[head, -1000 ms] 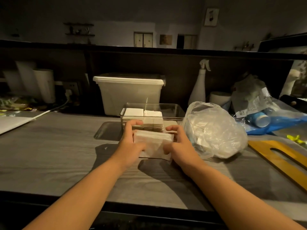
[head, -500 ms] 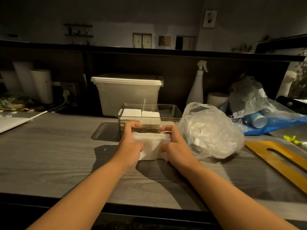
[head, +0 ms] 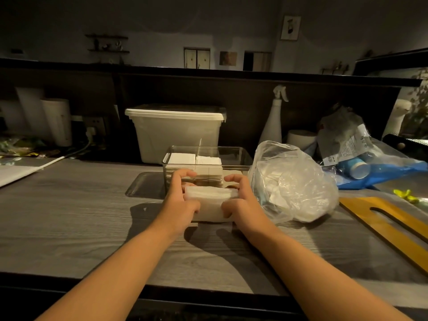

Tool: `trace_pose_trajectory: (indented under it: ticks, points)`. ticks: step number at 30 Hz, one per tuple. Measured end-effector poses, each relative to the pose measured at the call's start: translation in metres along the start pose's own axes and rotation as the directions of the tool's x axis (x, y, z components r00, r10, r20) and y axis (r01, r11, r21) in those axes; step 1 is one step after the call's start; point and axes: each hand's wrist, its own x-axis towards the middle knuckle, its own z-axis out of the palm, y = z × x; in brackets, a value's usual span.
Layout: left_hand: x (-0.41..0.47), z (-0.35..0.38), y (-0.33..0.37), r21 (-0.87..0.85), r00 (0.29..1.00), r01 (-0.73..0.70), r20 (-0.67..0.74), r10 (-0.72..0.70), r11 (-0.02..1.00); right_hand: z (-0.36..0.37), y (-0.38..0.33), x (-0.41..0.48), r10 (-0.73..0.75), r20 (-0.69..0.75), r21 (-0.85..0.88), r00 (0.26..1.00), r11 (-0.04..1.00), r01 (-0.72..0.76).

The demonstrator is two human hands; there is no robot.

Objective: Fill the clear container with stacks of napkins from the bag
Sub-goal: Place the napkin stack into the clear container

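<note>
Levelled out since a second ago, the napkin stack [head: 208, 201] is held just in front of the clear container [head: 240, 156], long axis left to right, its ends gripped by the curled fingers [head: 183, 176] of my left hand [head: 179, 200] and right hand [head: 243, 202] (both equally near its front wall).

A single head-worn wide-angle camera supplies the only view. It faces forward and tilts down, looking from above the near edge of the grey counter [head: 69, 228] toward the dark back ledge [head: 162, 72] and the far wall [head: 162, 24] beyond. Both forearms enter from the bottom corners and converge at frame centre, where the left hand [head: 183, 202] and right hand [head: 243, 205] grip a napkin stack [head: 208, 203] near the lens. The clear container [head: 234, 154] sits just behind them on the centre line. The plastic bag [head: 294, 181] lies just right of it.
</note>
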Motion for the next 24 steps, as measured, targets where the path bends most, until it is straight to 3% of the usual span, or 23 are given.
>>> trace_pose_trajectory:
  ticks: [4,8,11,17,22,24]
  points:
    - [-0.001,0.005,0.0,0.016,0.998,-0.031,0.05,0.03,0.999,-0.002,-0.001,-0.003,-0.039,0.019,-0.005,0.999,0.999,0.039]
    - [0.005,0.004,-0.002,0.034,0.994,-0.05,-0.098,0.053,0.998,0.001,-0.001,0.0,-0.087,-0.047,-0.046,0.995,0.995,0.085]
    - [0.003,0.003,-0.002,0.054,0.987,-0.087,-0.131,0.093,0.995,0.0,0.002,0.003,-0.098,-0.127,0.015,0.987,0.995,0.1]
    - [0.0,0.004,0.006,0.051,1.0,0.005,0.028,-0.006,0.999,0.0,0.005,0.002,0.005,-0.031,-0.062,1.0,0.998,-0.007]
    - [0.005,0.001,0.002,0.008,0.999,0.032,-0.034,-0.031,0.999,-0.003,0.004,0.005,0.027,-0.106,-0.066,0.994,0.997,-0.034]
    - [0.005,-0.001,0.003,0.043,0.999,0.038,0.012,-0.038,0.998,-0.005,0.004,0.005,0.05,-0.098,-0.115,0.994,0.992,-0.061]
